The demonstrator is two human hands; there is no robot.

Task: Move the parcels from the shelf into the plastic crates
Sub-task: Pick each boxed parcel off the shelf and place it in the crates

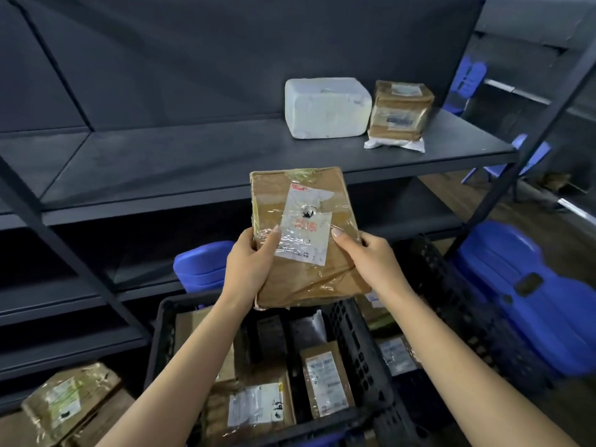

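A flat brown cardboard parcel [306, 221] wrapped in clear tape, with a white label, is held up in front of the shelf. My left hand [250, 269] grips its lower left edge and my right hand [371, 259] grips its lower right edge, thumbs on the front face. Below it stands a black plastic crate [361, 343] holding several parcels. A second black crate [451, 304] sits to its right with parcels inside. On the dark shelf [193, 162] stand a white foam box [327, 106] and a brown taped parcel [400, 111] on a white bag.
Blue plastic stools [541, 291] lie right of the crates, another blue stool [203, 266] behind the left crate. Brown parcels [71, 408] sit at the bottom left. Diagonal shelf braces [64, 246] cross the left side. Lower shelf boards are dark.
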